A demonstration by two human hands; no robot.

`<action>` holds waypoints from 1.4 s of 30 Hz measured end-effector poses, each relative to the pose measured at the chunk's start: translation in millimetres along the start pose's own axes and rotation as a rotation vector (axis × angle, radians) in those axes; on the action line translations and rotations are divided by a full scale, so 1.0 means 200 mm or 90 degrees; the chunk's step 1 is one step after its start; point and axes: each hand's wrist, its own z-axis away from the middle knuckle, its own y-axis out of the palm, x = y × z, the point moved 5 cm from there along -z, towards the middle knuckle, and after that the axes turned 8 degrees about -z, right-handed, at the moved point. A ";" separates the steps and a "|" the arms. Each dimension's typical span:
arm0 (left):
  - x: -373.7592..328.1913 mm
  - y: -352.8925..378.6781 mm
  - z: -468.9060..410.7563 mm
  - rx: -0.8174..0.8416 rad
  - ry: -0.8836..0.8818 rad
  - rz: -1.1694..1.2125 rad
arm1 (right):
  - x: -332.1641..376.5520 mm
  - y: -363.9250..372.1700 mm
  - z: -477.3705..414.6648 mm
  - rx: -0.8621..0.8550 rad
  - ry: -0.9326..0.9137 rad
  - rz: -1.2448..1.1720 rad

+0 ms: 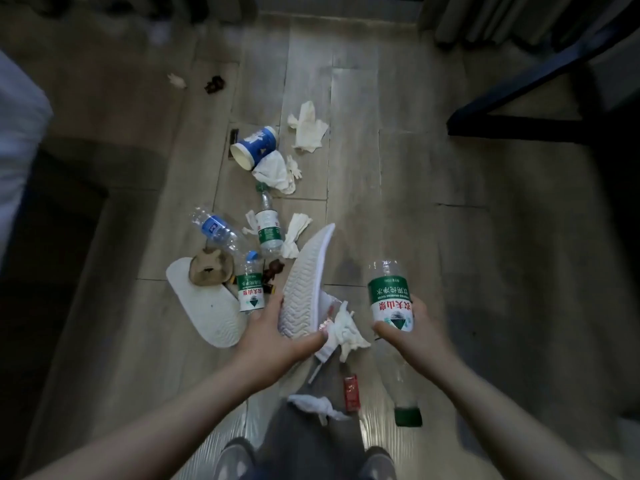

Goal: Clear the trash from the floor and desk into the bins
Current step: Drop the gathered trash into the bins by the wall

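Observation:
My left hand (273,337) grips the heel end of a white sneaker (304,289), held sole-up above the floor. My right hand (414,332) holds an empty green-labelled plastic bottle (389,299) upside down, its green cap (408,416) pointing toward me. On the wooden floor lie more trash items: two green-labelled bottles (250,289) (268,228), a blue-labelled bottle (216,228), a blue paper cup (256,147), several crumpled tissues (308,128) and a red wrapper (351,393). A tissue (346,330) hangs by the sneaker.
A white slipper (204,308) lies sole-up at the left with a brown crumpled item (209,268) on it. Dark chair legs (519,116) stand at the right and a dark piece of furniture (52,220) at the left. My feet (235,459) are at the bottom edge.

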 end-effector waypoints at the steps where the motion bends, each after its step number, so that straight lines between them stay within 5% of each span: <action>1: -0.09 -0.08 0.10 -0.003 -0.014 -0.012 | 0.09 -0.07 0.09 -0.003 0.020 -0.002; 11: -0.75 -0.54 0.89 -0.006 0.003 -0.010 | 0.74 -0.64 0.92 -0.092 0.025 -0.107; 21: -1.46 -1.07 1.65 -0.092 0.088 0.009 | 1.42 -1.29 1.73 -0.160 -0.090 -0.187; 31: -1.98 -1.52 2.16 -0.155 0.311 0.142 | 2.01 -1.65 2.29 -0.281 -0.247 -0.236; 42: -2.16 -1.84 2.49 -0.024 0.546 0.211 | 2.12 -1.61 2.88 -0.501 -0.272 -0.347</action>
